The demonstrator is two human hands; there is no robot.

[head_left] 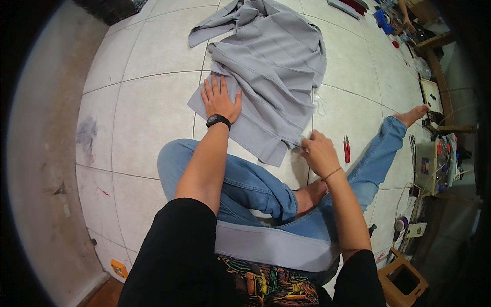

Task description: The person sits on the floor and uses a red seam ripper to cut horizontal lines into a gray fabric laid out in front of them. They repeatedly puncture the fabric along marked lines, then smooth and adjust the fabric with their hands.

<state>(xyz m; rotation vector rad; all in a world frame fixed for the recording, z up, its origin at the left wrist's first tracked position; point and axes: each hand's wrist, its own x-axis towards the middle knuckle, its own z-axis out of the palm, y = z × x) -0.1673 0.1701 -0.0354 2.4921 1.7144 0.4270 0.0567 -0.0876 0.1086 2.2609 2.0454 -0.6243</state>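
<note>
A grey pleated fabric piece [276,66] lies spread on the white tiled floor in front of me. My left hand [221,100], with a black watch on the wrist, presses flat on the fabric's near left corner, fingers apart. My right hand [318,151] pinches the fabric's near right edge between its fingers. A strip of the same grey fabric [276,248] lies across my lap. I sit on the floor in blue jeans with one leg folded and the other stretched to the right.
Red-handled snips [346,149] lie on the tile just right of my right hand. A sewing machine [432,166] and a wooden table leg [441,82] stand at the right. A brown basket [404,279] sits at lower right. Another person's hand [409,23] shows at top right.
</note>
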